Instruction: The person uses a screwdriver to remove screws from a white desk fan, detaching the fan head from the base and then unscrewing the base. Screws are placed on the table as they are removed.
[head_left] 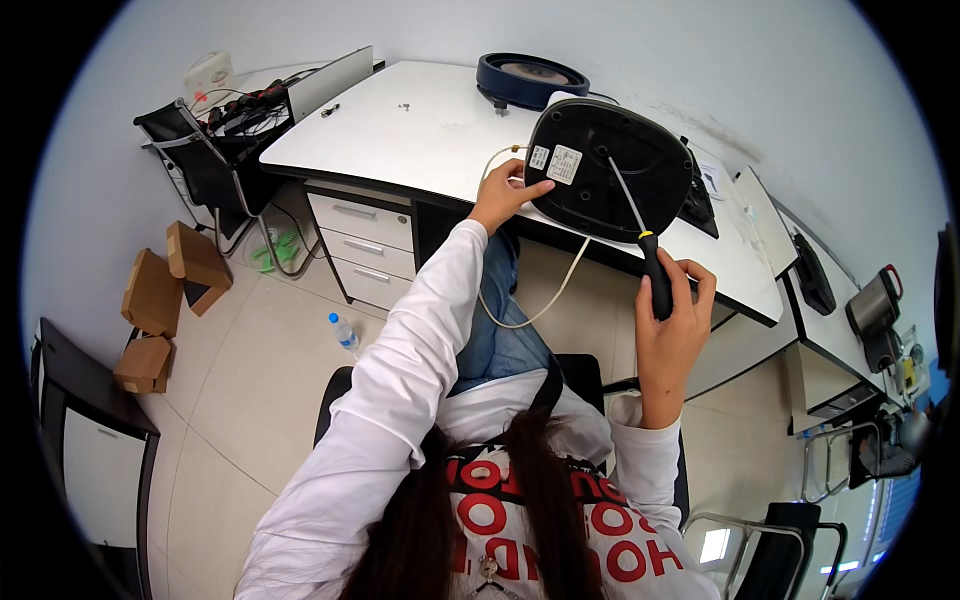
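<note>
A: Start near. Your right hand point(668, 330), right of centre, is wrapped tight round the black handle of a screwdriver point(640, 235). All fingers curled shut on it, thumb over. The thin shaft runs up and left to the underside of the appliance.

B: And the left?

A: Your left hand point(505, 195), upper middle of the frame, is not closed. Fingers lie half-spread against the left rim of the black appliance base point(610, 170), bracing it rather than gripping. The base is tipped up on its edge on the white desk point(420, 130), bottom facing you, two white labels at its upper left.

B: How will it handle?

A: My read: hard moulded shell, stiff, smooth enough to slide on the desktop when you push the driver in. Probably moderate weight, top-heavy while tilted. Take it by the rim, where your left hand is, not by the cream cord point(540, 300) that loops down off the desk edge towards your lap. That cord is soft and will drag.

B: What can't you make out?

A: The driver tip and the screw it meets are too small to tell. The appliance's upper side is hidden behind itself. Beyond it, a dark blue round part point(530, 78) sits at the desk's far edge, its lower rim cut off by the base.
</note>
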